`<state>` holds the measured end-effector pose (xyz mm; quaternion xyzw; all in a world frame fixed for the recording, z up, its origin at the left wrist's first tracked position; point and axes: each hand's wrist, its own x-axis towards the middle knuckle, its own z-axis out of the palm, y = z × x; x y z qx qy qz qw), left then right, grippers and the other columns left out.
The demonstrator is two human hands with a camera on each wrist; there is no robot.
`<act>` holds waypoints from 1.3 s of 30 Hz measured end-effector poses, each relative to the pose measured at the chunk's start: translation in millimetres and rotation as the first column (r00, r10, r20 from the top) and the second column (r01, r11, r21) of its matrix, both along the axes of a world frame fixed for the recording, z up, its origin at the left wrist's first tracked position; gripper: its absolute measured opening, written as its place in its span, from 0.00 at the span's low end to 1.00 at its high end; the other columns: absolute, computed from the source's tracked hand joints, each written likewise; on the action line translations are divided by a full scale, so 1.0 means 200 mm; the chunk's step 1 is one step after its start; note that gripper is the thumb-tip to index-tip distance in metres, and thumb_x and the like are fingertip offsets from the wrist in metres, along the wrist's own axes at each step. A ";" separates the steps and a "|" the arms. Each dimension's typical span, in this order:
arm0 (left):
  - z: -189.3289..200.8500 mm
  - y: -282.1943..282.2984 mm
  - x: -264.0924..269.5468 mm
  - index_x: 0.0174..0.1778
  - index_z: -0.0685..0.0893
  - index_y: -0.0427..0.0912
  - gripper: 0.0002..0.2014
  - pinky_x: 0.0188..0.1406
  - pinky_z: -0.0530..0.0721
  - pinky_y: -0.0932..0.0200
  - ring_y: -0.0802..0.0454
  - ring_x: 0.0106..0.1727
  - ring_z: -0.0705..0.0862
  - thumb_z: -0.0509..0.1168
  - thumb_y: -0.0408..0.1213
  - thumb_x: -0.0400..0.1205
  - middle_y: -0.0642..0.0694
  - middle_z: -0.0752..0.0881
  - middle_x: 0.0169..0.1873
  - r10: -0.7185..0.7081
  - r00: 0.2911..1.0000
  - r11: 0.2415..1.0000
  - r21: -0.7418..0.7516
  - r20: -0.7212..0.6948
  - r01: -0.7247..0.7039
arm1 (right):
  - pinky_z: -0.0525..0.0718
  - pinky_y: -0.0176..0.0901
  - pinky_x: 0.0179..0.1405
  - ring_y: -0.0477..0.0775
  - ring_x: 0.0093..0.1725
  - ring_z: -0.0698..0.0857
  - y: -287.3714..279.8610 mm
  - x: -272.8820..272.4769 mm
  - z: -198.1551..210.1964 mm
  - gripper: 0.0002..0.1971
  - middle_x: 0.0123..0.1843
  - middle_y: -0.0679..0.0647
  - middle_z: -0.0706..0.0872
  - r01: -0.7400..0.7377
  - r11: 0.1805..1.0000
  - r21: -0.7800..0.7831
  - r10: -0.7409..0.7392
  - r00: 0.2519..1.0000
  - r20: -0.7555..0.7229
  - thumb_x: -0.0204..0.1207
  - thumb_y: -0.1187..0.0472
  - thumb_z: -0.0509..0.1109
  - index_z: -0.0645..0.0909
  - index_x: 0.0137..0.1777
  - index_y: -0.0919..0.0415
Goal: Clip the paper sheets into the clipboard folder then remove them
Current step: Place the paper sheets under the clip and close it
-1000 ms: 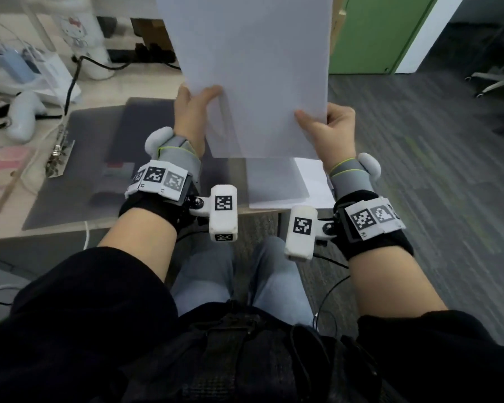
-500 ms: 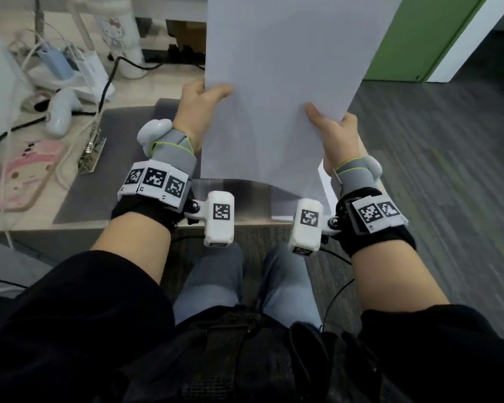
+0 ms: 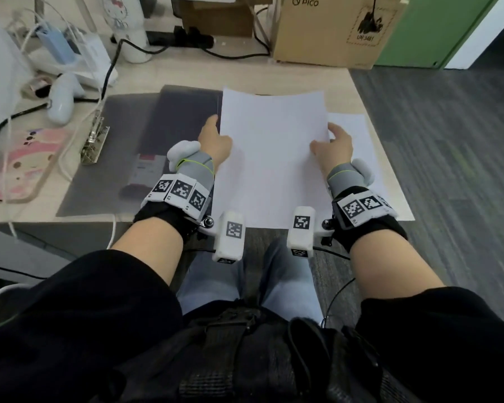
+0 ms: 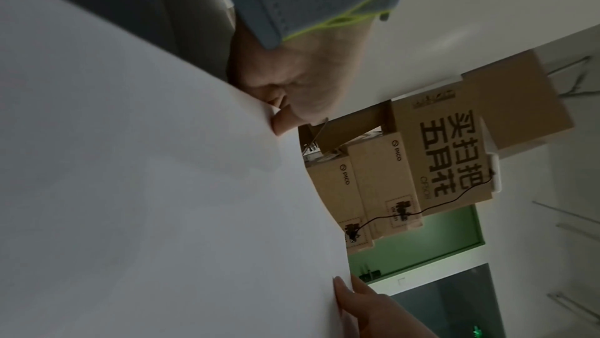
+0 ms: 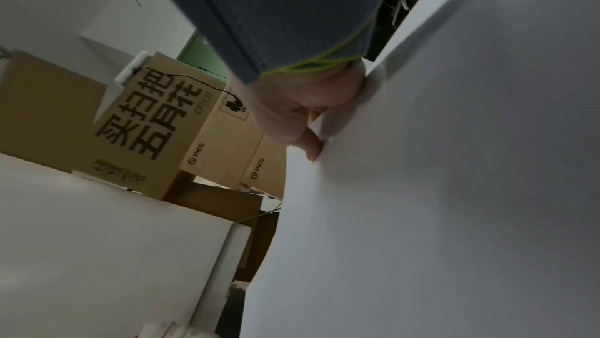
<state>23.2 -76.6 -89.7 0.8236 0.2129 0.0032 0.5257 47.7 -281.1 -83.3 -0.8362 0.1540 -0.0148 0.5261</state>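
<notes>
**A:** Status: both hands on the paper sheets. Left hand pinches the left edge, thumb on top, fingers under. Right hand pinches the right edge the same way. The stack is low over the desk, slightly bowed, near end past the desk edge.

**B:** Where's the clipboard folder?

**A:** The clipboard folder lies open and flat, left of the stack. Its metal clip is on the far left side, well apart from the paper. More loose sheets lie under the held stack, to the right.

**B:** So the sheets aren't clipped yet. Advice?

**A:** My read: square the edges first, tap them if uneven. Keep both pinches symmetric so the stack doesn't fan. Slide it left, one edge leading toward the clip. Free one hand for the clip lever only after the stack rests flat on the folder.

**B:** Risks?

**A:** Cables run near the clip and could snag. A white controller and a pink case crowd the left side.

**B:** Room?

**A:** Light wood desk, cardboard boxes at the back, a green panel, grey carpet.
</notes>
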 end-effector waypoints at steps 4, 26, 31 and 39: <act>-0.06 0.01 0.01 0.71 0.74 0.46 0.25 0.65 0.82 0.40 0.36 0.66 0.81 0.55 0.30 0.77 0.39 0.79 0.69 -0.037 0.997 0.999 0.001 -0.062 0.038 | 0.73 0.46 0.75 0.59 0.75 0.75 -0.01 0.02 -0.03 0.29 0.76 0.58 0.75 -0.020 0.999 -0.029 0.016 0.992 -0.122 0.77 0.70 0.61 0.67 0.79 0.59; -0.07 0.04 0.24 0.40 0.81 0.43 0.10 0.39 0.74 0.57 0.45 0.38 0.73 0.57 0.28 0.72 0.44 0.80 0.38 -0.020 0.994 0.990 0.135 -0.106 0.034 | 0.77 0.45 0.64 0.67 0.67 0.79 0.02 0.31 -0.06 0.16 0.65 0.64 0.82 -0.127 0.948 -0.291 0.052 0.966 -0.253 0.79 0.70 0.58 0.76 0.66 0.70; -0.08 0.05 0.27 0.35 0.77 0.44 0.05 0.39 0.78 0.56 0.45 0.36 0.73 0.59 0.29 0.70 0.44 0.79 0.37 -0.037 0.985 0.964 0.255 -0.166 0.079 | 0.74 0.41 0.46 0.65 0.49 0.78 0.07 0.30 -0.05 0.13 0.40 0.57 0.79 -0.201 0.875 -0.441 0.066 0.951 -0.303 0.77 0.68 0.58 0.65 0.31 0.61; -0.02 0.05 0.28 0.36 0.79 0.40 0.02 0.45 0.78 0.56 0.36 0.44 0.84 0.61 0.32 0.73 0.40 0.83 0.39 -0.081 0.959 0.870 0.451 -0.273 0.202 | 0.68 0.53 0.72 0.65 0.72 0.69 0.09 0.33 -0.07 0.19 0.75 0.63 0.65 -0.319 0.685 -0.655 0.052 0.918 -0.393 0.79 0.63 0.55 0.73 0.68 0.66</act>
